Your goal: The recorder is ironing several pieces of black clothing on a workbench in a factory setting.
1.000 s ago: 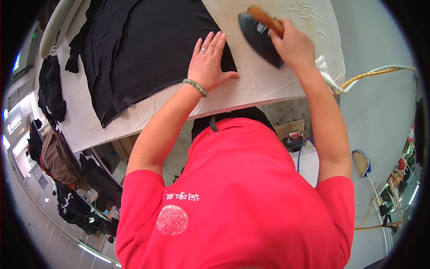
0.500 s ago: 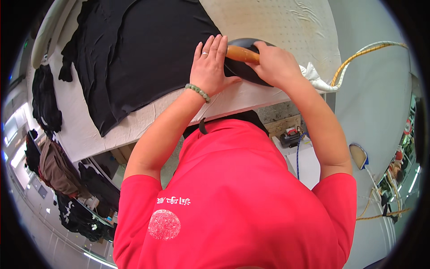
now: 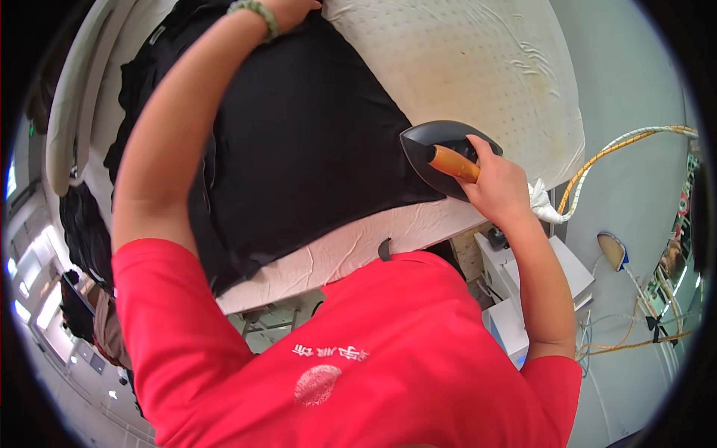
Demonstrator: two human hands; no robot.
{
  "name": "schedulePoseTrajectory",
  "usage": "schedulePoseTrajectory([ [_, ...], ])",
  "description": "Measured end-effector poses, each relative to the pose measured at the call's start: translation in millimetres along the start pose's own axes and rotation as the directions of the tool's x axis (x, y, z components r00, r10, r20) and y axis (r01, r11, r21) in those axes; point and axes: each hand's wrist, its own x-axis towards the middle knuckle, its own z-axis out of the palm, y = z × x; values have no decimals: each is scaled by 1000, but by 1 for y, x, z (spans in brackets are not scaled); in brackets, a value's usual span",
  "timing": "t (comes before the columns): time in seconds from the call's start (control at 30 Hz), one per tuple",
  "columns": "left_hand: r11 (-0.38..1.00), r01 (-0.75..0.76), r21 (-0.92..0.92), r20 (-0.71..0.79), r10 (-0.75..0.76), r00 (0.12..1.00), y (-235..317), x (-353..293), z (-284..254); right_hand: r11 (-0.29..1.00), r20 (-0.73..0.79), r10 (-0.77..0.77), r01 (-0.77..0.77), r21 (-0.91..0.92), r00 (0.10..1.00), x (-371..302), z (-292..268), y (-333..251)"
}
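Note:
A black garment [image 3: 314,142] lies spread over the cream padded ironing table [image 3: 478,67]. My right hand [image 3: 499,187] is closed round the wooden handle of a dark, pointed iron [image 3: 437,134]. The iron rests at the garment's right edge, by the near side of the table, its tip facing left. Stretched far forward across the garment, my left hand [image 3: 291,10] is at its far edge, below a green bead bracelet. The top of the picture cuts off most of its fingers, so whether they grip the cloth cannot be seen.
White and orange hoses [image 3: 597,168] run right from the iron. A padded arm [image 3: 66,119] stands at the table's far left, with a bunched dark cloth [image 3: 86,224] below it. White boxes [image 3: 556,272] sit under the table at right. A flat pad [image 3: 612,250] is farther right.
My left hand has left the cloth beside the iron and reached forward and left to the far edge. The iron, still in my right hand, appears lower and farther right; the whole view has shifted too.

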Motion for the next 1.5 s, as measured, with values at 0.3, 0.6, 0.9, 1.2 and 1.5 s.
schedulePoseTrajectory([
  [0.3, 991, -131, 24, 151, 126, 980, -19, 42, -33, 997, -33, 65, -63, 54, 997, 8, -10, -19],
  [0.6, 994, 13, -109, -2, -14, 1000, -20, 52, -36, 913, -182, 73, 7, 408, 981, 76, -55, -74],
  [0.9, 980, -33, -197, -99, 14, 995, -35, 46, -14, 918, -53, 62, -37, 394, 997, 161, -93, -136],
  [1.2, 965, 46, -260, -675, -216, 705, 77, -77, 49, 968, -276, 55, 16, 249, 959, 164, -76, -88],
  [1.5, 889, 364, -278, -263, -435, 861, 186, -301, 120, 928, -63, 233, -202, 314, 970, 112, -69, -54],
])
